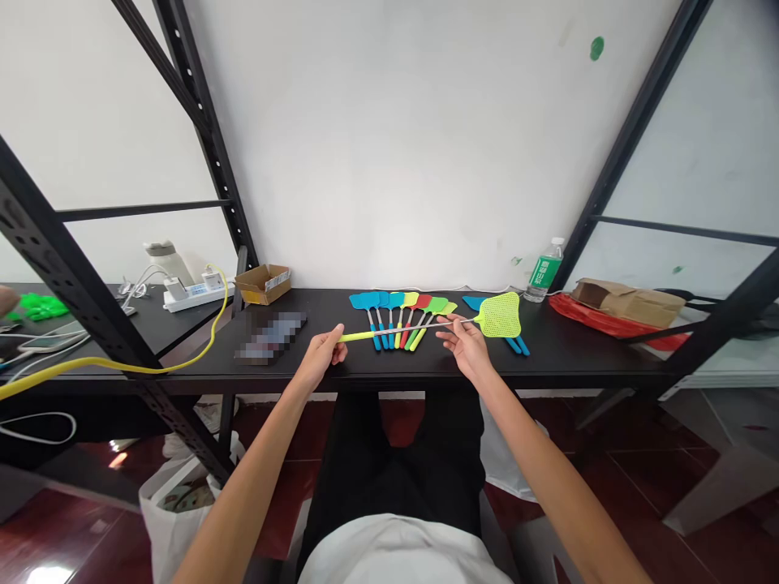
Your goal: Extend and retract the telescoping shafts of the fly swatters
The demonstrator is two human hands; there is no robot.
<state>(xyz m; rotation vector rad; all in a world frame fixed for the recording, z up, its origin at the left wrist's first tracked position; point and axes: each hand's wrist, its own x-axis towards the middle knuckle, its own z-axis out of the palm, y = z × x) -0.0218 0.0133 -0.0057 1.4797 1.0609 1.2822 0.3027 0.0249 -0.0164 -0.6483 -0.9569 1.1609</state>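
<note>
A yellow-green fly swatter (pixel 500 315) with a thin metal rod is held out sideways above the table's front part. My left hand (pixel 324 354) is closed around its handle end. Near the swatter's head, my right hand (pixel 466 344) has its fingers curled at the rod. Behind the rod several short fly swatters (pixel 424 302) in blue, yellow, red and green lie fanned side by side, handles toward me. More blue fly swatters (pixel 519 346) lie at the right, partly hidden by the yellow-green head.
On the black table (pixel 572 357) stand an open cardboard box (pixel 264 284) and a water bottle (pixel 544 272). A phone-like blurred object (pixel 271 337) lies left. A red bag with brown paper (pixel 626 307) is right. A yellow cable (pixel 182 367) crosses the left rack post (pixel 109 300).
</note>
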